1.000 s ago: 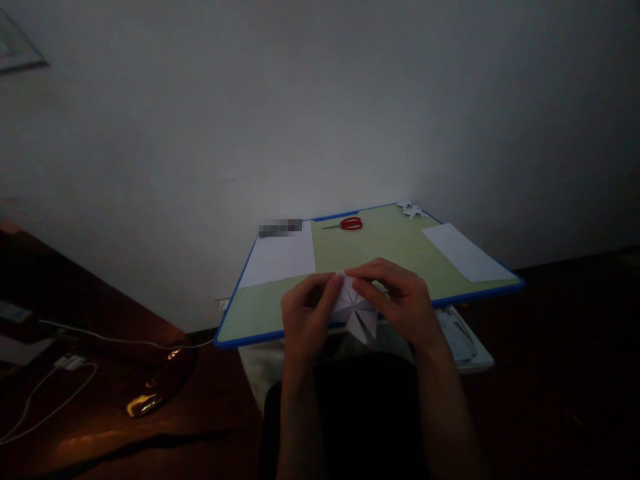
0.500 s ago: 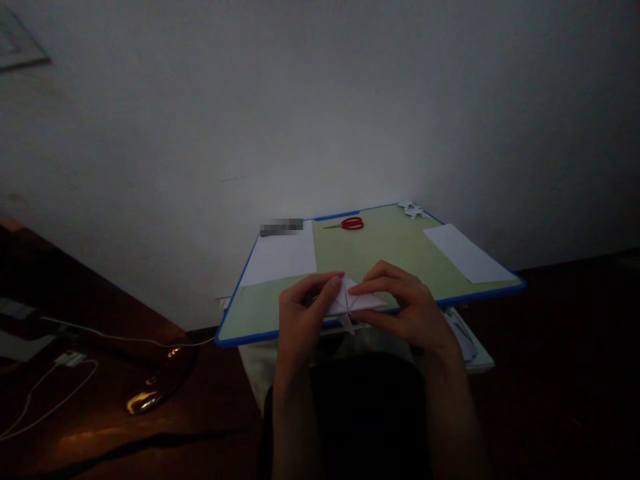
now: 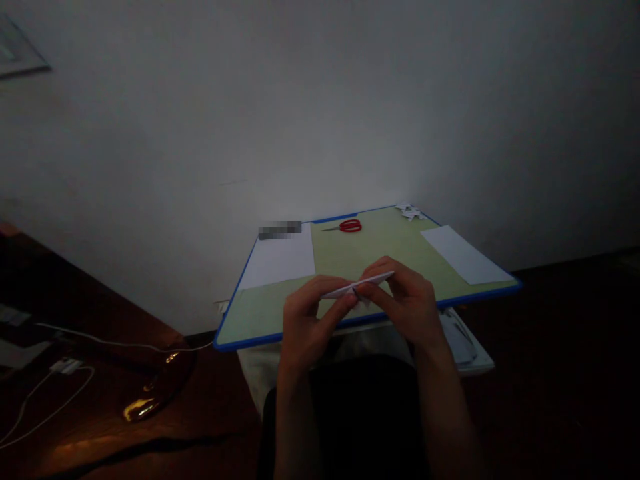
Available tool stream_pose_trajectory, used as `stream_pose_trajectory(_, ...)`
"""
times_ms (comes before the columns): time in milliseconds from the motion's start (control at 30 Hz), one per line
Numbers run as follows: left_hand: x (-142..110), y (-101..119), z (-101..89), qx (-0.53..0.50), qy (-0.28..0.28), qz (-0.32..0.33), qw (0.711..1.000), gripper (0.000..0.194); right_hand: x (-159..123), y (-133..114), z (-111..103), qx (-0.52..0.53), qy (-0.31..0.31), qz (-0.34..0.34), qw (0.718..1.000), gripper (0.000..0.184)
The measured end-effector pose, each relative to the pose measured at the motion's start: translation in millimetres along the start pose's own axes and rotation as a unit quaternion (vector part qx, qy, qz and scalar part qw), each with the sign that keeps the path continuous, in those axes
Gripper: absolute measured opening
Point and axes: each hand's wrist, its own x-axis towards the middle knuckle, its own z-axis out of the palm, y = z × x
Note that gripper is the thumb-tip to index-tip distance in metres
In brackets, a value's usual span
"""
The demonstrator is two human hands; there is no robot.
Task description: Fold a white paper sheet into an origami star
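Observation:
Between my two hands is a piece of folded white paper [image 3: 376,280], turned nearly edge-on and slanting up to the right. My left hand [image 3: 311,313] pinches its left part between thumb and fingers. On the other side, my right hand [image 3: 406,301] grips it with the thumb in front and the fingers behind. A small flap hangs below the middle, near both thumbs. The paper is held above the near edge of the green board [image 3: 370,247], which has a blue rim. Fingers partly cover the folds.
Red-handled scissors [image 3: 350,227] lie at the board's back. A white sheet [image 3: 280,257] is at left with a blurred dark object [image 3: 280,230] on it. Another sheet [image 3: 465,255] lies at right, near small folded paper pieces [image 3: 411,212]. A cable [image 3: 125,343] runs at left.
The folded paper has been tilted from showing its creased face to nearly edge-on. Both my thumbs now press at its near middle, and my right fingers have moved behind it.

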Motion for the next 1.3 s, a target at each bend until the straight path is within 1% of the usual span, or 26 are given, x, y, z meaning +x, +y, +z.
stream_pose_trajectory(100, 1, 4, 3.5, -0.01, 0.022, 0.009, 1.0, 0.002, -1, -1, 2, 0.023, -0.002, 0.013, 1.0, 0.008)
stream_pose_trajectory(200, 1, 6, 3.7, -0.018, 0.038, 0.019, 0.999, 0.002, -2, -4, 1, 0.043, -0.022, 0.007, 0.999, 0.003)
stream_pose_trajectory(300, 0, 4, 2.8, -0.032, 0.063, 0.009, 0.997, 0.005, -2, -6, -1, 0.051, -0.045, 0.004, 0.998, 0.004)
stream_pose_trajectory(367, -1, 3, 3.0, -0.042, 0.066, -0.005, 0.997, 0.006, -2, -6, -2, 0.054, -0.053, 0.004, 0.997, 0.005)
stream_pose_trajectory(467, 0, 4, 4.4, -0.055, 0.06, -0.012, 0.997, 0.005, -3, -4, -1, 0.051, -0.049, -0.001, 0.998, 0.004)
stream_pose_trajectory(567, 1, 6, 5.7, -0.051, 0.06, 0.002, 0.997, 0.006, -3, -5, 0, 0.044, -0.041, -0.004, 0.998, 0.002)
stream_pose_trajectory(767, -1, 4, 6.6, -0.006, 0.074, 0.0, 0.997, 0.011, -3, -7, 0, 0.0, -0.018, 0.028, 0.999, 0.009)
stream_pose_trajectory(867, -2, 1, 7.5, -0.002, 0.087, 0.009, 0.996, 0.012, -3, -6, 4, 0.006, -0.002, 0.053, 0.999, 0.015)
stream_pose_trajectory(967, -3, -2, 8.6, -0.004, 0.116, 0.016, 0.993, 0.014, -3, -4, 9, 0.05, -0.011, 0.076, 0.996, 0.018)
stream_pose_trajectory(1067, -2, -2, 9.1, -0.023, 0.137, 0.014, 0.99, 0.012, -4, -3, 11, 0.045, -0.016, 0.061, 0.997, 0.015)
stream_pose_trajectory(1100, -2, -2, 8.9, -0.029, 0.132, 0.013, 0.991, 0.009, -4, -3, 10, 0.034, -0.014, 0.052, 0.998, 0.014)
stream_pose_trajectory(1233, -2, 1, 6.5, -0.024, 0.076, 0.006, 0.997, 0.004, -4, -4, 5, 0.008, -0.024, 0.029, 0.999, 0.014)
stream_pose_trajectory(1300, -2, 1, 5.4, -0.014, 0.075, 0.008, 0.997, 0.005, -4, -5, 5, 0.012, -0.023, 0.022, 0.999, 0.014)
